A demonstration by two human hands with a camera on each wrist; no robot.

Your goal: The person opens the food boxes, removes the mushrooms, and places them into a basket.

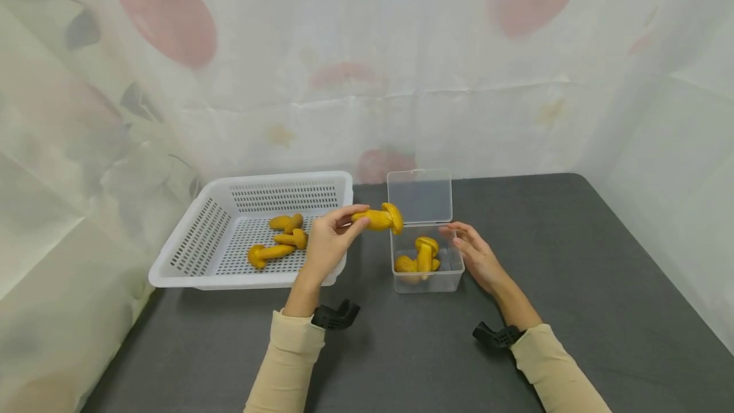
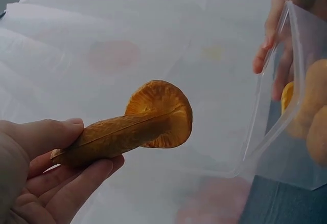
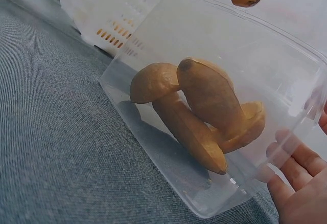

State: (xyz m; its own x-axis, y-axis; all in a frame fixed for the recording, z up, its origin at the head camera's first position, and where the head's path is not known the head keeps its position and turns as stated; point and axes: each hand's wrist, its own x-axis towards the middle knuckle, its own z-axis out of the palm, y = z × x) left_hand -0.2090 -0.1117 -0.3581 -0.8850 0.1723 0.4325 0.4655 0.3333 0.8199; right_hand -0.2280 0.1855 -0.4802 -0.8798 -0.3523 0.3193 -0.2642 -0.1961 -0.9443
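Observation:
My left hand pinches a yellow-brown mushroom by its stem, cap pointing right. It is held in the air just left of the clear plastic box. In the left wrist view the gilled underside of the held mushroom's cap faces the camera. Several more mushrooms lie in the box, whose lid is flipped up at the back. My right hand rests at the box's right side; in the right wrist view its fingers touch the outer wall.
A white perforated basket stands to the left, with several mushrooms on its floor. Dark grey cloth covers the table. A pale printed curtain hangs behind and at both sides.

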